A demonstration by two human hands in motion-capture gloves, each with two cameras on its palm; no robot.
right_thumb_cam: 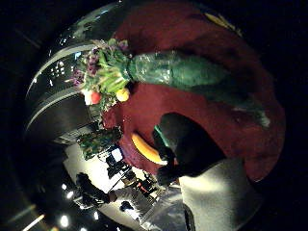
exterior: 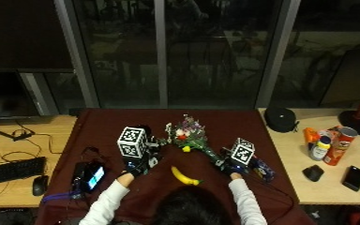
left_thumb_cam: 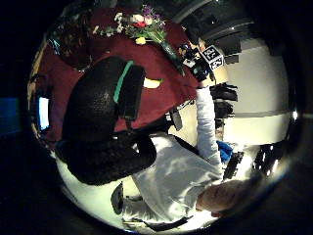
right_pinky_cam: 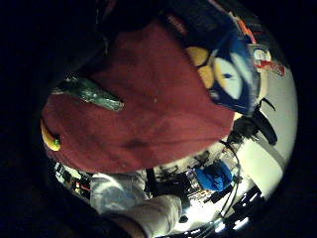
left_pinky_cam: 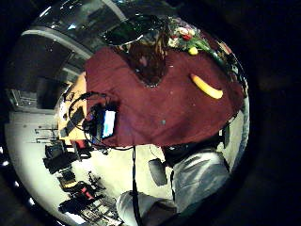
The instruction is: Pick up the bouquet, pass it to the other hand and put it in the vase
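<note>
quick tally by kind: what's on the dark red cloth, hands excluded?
Bouquet of mixed flowers in green wrap: 1
Yellow banana: 1
Black handheld device with a lit screen: 1
Patterned vase: 1
Blue packet: 1
Total: 5

bouquet (exterior: 189, 133) mid-cloth | banana (exterior: 185, 176) before it | phone (exterior: 93, 176) left

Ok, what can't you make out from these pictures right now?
Whether the right hand grips the bouquet: outside view, the hand covers the stem end; palm views show the stem only nearby.
Vase opening: dark in the left palm view; in the outside view the left hand stands before it.
Red can label: outside view, too small.
</note>
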